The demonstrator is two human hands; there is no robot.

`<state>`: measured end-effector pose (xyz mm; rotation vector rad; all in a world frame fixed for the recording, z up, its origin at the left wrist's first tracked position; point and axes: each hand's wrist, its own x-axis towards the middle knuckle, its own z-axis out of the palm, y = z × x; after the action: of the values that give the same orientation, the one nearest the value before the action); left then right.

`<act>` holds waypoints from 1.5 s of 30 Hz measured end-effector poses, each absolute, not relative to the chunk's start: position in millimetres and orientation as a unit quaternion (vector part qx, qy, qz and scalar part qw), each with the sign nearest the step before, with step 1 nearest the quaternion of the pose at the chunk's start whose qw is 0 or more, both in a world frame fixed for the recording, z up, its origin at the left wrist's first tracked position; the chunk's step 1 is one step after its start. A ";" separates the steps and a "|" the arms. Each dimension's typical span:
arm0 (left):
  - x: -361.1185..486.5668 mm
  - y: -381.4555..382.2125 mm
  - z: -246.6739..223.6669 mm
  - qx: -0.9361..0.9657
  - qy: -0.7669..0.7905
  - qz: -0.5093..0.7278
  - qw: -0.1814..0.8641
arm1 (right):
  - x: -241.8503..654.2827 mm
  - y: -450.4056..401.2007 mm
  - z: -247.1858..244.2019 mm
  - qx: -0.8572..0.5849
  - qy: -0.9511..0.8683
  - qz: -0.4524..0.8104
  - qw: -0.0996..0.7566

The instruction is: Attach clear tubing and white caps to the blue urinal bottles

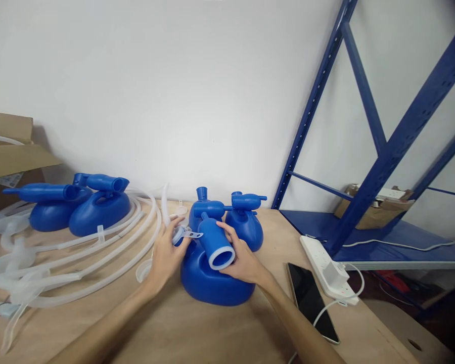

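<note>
A large blue bottle (218,290) stands on the wooden table, and a blue cylinder (214,240) with a pale ring round its open end lies over its top. My right hand (244,258) is closed round the cylinder's right side. At the left, my left hand (167,253) pinches a clear plastic cap (179,234), whose strap with holes reaches towards the cylinder. Behind them stand more blue bottles (250,230) with blue cylinders on top. A round translucent piece (143,270) lies beside my left wrist.
Clear tubes (114,253) curl over the left of the table, near two more blue bottles (98,215) and a cardboard box (13,156). On the right lie a phone (311,298) and a white power strip (320,263), beside a blue metal shelf (379,177).
</note>
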<state>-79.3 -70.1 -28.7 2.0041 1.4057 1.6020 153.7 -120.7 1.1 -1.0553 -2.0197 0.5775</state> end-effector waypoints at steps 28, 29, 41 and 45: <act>-94.3 -61.5 -18.9 0.850 0.256 0.449 -0.104 | 154.1 -122.1 -8.0 -0.455 -0.773 0.215 0.387; -92.9 -62.4 -18.8 0.846 0.263 0.452 -0.101 | 153.9 -122.2 -8.5 -0.457 -0.772 0.212 0.387; -95.1 -61.8 -16.0 0.874 0.263 0.380 -0.150 | 155.2 -122.4 -10.1 -0.448 -0.780 0.189 0.395; -95.3 -60.6 -12.0 0.887 0.272 0.331 -0.173 | 155.4 -122.3 -11.4 -0.449 -0.779 0.189 0.395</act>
<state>-95.3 -60.6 -12.0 3.1429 0.9638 1.1722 155.4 -122.3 -11.4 -1.1389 -1.9761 0.4784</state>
